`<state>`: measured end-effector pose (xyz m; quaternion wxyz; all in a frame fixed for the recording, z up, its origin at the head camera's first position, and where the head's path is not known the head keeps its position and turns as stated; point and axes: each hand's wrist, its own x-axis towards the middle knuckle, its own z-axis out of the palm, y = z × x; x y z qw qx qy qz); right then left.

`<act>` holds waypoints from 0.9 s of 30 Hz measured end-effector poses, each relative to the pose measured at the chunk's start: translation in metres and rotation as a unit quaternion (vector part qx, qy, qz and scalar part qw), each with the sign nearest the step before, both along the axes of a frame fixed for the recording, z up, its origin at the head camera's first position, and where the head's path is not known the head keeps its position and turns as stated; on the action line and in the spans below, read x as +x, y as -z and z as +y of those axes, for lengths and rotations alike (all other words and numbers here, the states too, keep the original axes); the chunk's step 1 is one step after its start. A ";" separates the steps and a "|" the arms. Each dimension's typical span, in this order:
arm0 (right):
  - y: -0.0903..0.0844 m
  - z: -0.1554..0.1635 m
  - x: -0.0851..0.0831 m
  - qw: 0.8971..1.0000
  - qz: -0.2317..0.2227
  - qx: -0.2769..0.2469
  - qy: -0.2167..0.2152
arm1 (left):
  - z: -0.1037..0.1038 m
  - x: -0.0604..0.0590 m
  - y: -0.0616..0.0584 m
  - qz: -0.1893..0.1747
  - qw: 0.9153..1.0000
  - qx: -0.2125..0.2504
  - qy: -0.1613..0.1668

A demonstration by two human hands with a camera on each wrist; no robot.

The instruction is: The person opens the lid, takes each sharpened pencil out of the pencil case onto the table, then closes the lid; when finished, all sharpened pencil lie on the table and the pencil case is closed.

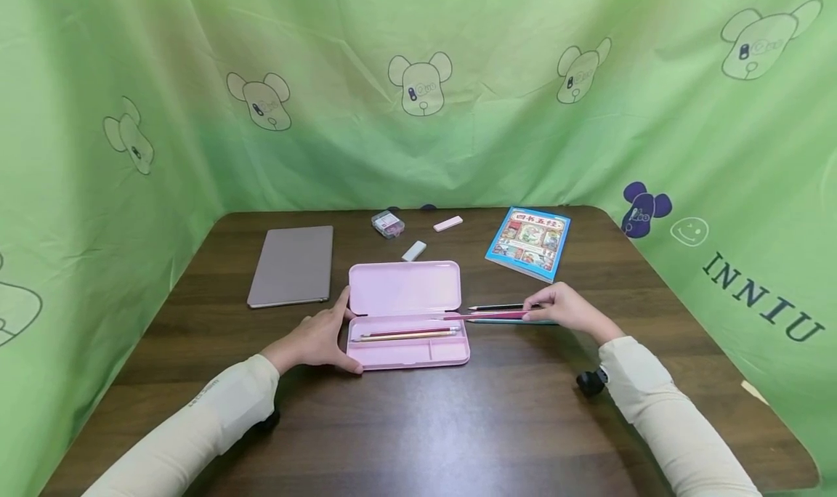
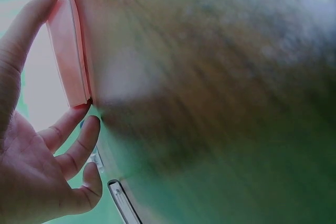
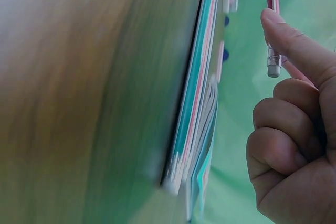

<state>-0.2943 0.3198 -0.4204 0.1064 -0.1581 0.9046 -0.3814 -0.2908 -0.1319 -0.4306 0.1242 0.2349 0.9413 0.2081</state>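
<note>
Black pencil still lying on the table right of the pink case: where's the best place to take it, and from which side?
Pinch the black pencil near its right end, coming from above. It lies flat and crosswise, its tip toward the pencil case, and the right hand, now holding the pink pencil, sits by that end.

One pencil case [image 1: 405,315], five pencils – two inside [image 1: 408,333], two erasers [image 1: 414,251], one book [image 1: 528,242], one tablet [image 1: 292,265].
</note>
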 end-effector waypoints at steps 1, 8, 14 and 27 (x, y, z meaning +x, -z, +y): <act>0.000 0.004 0.001 1.000 -0.001 0.003 0.003 | 0.000 0.000 0.000 -0.001 1.000 0.000 0.000; -0.003 0.034 0.014 0.998 -0.002 0.021 0.053 | 0.000 0.000 -0.001 -0.003 1.000 -0.002 0.001; -0.005 0.053 0.020 0.998 0.001 0.031 0.059 | -0.001 0.000 -0.001 -0.001 1.000 -0.002 0.001; 0.011 0.050 0.011 0.995 0.006 0.096 0.018 | 0.000 -0.001 -0.001 -0.004 1.000 -0.004 -0.001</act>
